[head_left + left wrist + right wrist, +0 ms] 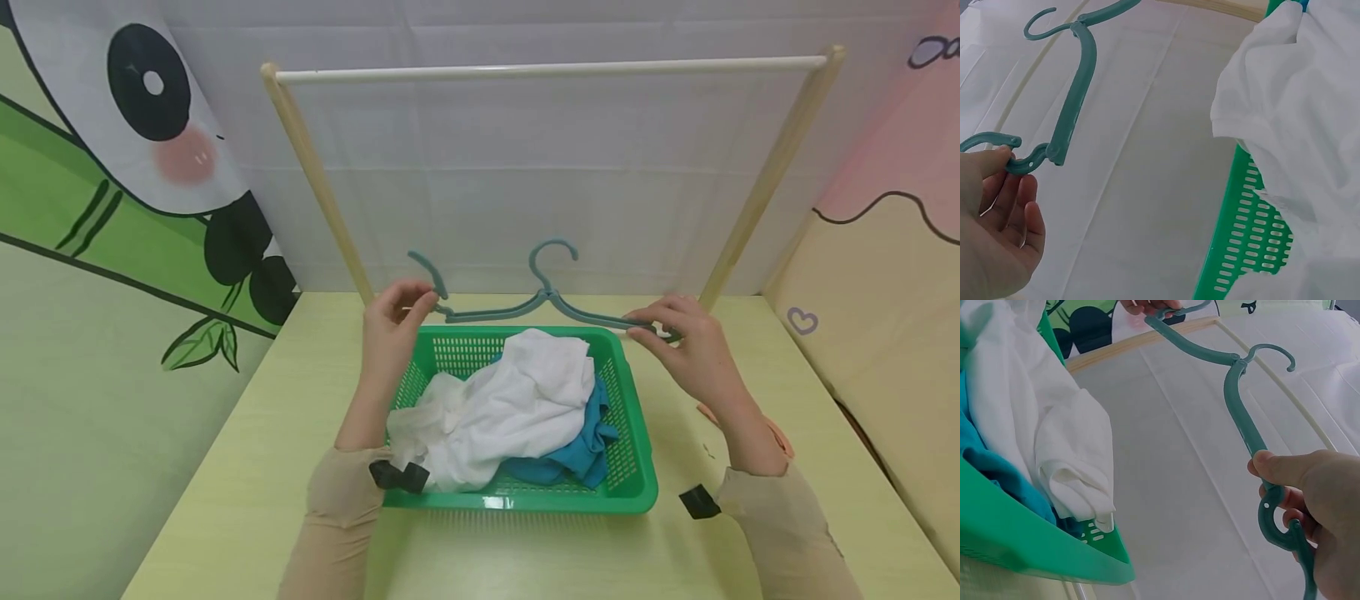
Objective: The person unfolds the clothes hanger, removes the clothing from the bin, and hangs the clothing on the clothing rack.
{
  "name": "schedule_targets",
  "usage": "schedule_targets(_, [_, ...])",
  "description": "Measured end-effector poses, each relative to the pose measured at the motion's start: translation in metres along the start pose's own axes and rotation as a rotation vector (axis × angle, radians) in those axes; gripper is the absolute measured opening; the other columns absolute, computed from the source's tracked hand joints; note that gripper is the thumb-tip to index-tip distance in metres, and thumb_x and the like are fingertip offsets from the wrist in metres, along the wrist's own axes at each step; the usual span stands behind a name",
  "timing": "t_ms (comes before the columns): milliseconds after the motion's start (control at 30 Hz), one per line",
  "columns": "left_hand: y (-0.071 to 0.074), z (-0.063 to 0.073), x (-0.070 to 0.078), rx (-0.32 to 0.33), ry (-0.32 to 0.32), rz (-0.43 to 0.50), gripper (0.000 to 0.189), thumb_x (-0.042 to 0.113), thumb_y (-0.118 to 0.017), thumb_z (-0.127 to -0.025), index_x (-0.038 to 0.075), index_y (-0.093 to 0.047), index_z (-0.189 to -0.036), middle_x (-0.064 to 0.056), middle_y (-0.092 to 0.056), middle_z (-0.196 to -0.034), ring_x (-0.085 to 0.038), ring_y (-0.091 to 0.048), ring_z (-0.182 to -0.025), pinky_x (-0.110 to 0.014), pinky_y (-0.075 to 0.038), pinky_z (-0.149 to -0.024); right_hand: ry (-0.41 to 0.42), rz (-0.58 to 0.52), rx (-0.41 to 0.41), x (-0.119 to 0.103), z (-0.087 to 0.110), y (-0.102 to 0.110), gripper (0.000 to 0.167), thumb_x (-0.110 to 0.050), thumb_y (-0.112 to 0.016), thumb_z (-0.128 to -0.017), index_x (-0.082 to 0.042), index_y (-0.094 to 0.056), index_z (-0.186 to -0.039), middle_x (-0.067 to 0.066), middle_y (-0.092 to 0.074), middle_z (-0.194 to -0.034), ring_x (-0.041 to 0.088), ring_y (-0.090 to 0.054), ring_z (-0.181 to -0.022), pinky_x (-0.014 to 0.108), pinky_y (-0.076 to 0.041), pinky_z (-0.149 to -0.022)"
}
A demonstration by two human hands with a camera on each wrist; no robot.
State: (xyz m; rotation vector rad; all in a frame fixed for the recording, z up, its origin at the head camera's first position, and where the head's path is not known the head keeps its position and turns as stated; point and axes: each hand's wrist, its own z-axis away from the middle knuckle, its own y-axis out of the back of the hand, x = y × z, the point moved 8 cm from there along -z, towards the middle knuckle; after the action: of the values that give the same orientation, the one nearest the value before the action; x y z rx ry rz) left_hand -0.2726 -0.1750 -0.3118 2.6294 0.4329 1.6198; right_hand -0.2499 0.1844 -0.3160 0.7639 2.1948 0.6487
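A teal folding clothes hanger (495, 314) spans the air between my two hands, above the far rim of a green basket (647, 492), its hook upward. With thumb and fingertips my left hand (392, 325) pinches the hinged end piece (1022, 166), which bends up and back in a curve. On the other side, my right hand (693, 350) grips the hanger's right arm (1242, 419) near its joint, thumb on top; the curved end piece (1266, 519) hangs by the fingers. White cloth (517, 400) and blue cloth (577, 454) lie crumpled inside the basket.
Behind the basket stands a rack with a white rail (547, 72) and wooden posts (772, 179). An orange item (780, 437) lies on the pale table (285, 417), partly behind my right wrist. Printed cloth walls (90, 350) enclose the sides.
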Motion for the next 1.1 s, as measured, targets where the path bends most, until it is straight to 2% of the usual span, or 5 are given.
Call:
schedule_targets(300, [0.002,-0.003,0.016,-0.044,-0.058,-0.082,0.019,0.020,-0.069,-0.093,0.001,-0.069,-0.096,-0.013,-0.072,-0.104,-0.004,-0.062,-0.090,-0.019,-0.048,-0.081,0.057,0.020,-0.024,-0.004,0.001,-0.003,0.017,-0.003,-0.079,-0.081,-0.010,-0.077,-0.097,0.002,-0.066,-0.089,0.009,-0.045,-0.084,0.020,-0.038,-0.069])
schedule_targets(600, [0.012,-0.006,0.023,-0.002,-0.069,0.082,0.012,0.010,-0.069,-0.092,0.002,-0.064,-0.099,0.017,-0.066,-0.091,-0.006,-0.063,-0.087,-0.017,-0.053,-0.080,0.055,0.002,-0.042,-0.005,0.002,-0.004,0.018,-0.003,-0.078,-0.081,-0.010,-0.077,-0.097,0.001,-0.066,-0.089,0.015,-0.050,-0.085,0.020,-0.041,-0.069])
schedule_targets(733, [0.014,-0.008,0.025,0.009,-0.083,0.095,0.014,0.009,-0.070,-0.092,0.006,-0.064,-0.104,0.016,-0.066,-0.089,-0.005,-0.063,-0.085,-0.017,-0.053,-0.081,0.041,-0.010,-0.056,-0.004,0.003,-0.006,0.018,-0.003,-0.078,-0.082,-0.010,-0.077,-0.099,0.001,-0.066,-0.091,0.012,-0.050,-0.086,0.020,-0.043,-0.069])
schedule_targets(933, [0.018,-0.010,0.028,0.023,-0.113,0.109,0.020,0.004,-0.066,-0.093,-0.002,-0.060,-0.111,0.016,-0.065,-0.089,-0.006,-0.063,-0.084,-0.017,-0.053,-0.078,0.033,-0.023,-0.043,-0.004,0.003,-0.005,0.018,-0.002,-0.078,-0.082,-0.010,-0.077,-0.098,0.001,-0.065,-0.090,0.012,-0.048,-0.085,0.016,-0.041,-0.069])
schedule_targets(1100, [0.025,-0.010,0.025,0.065,-0.108,0.157,0.014,0.003,-0.066,-0.093,0.006,-0.063,-0.106,0.014,-0.065,-0.091,-0.007,-0.065,-0.084,-0.018,-0.052,-0.074,0.012,-0.029,-0.030,0.000,0.003,-0.003,0.018,-0.002,-0.079,-0.081,-0.010,-0.077,-0.097,-0.001,-0.064,-0.088,0.012,-0.045,-0.084,0.015,-0.040,-0.068])
